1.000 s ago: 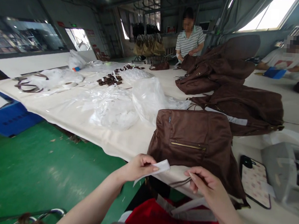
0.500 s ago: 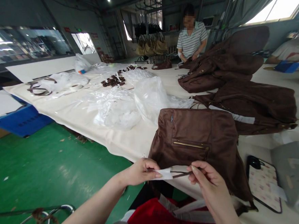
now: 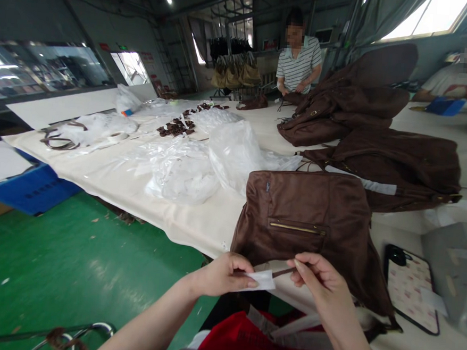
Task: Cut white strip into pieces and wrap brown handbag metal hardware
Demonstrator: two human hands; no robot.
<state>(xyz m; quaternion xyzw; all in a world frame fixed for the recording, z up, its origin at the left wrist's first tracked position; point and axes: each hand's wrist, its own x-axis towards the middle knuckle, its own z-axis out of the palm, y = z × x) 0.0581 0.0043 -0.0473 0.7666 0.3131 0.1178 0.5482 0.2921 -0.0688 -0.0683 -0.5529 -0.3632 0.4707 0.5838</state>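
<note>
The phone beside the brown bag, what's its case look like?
Pale with small pinkish marks and a dark edge; the head view shows the phone.

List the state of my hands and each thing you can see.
Left hand, closed on white strip
Right hand, pinching brown cord
Front brown bag, lying flat
Gold zipper, looks closed
Phone, camera side up
Clear plastic, crumpled
Brown bags behind, heaped

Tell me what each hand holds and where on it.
The left hand grips a white strip behind its protruding end; the right hand pinches a thin brown cord just beyond that end.
</note>
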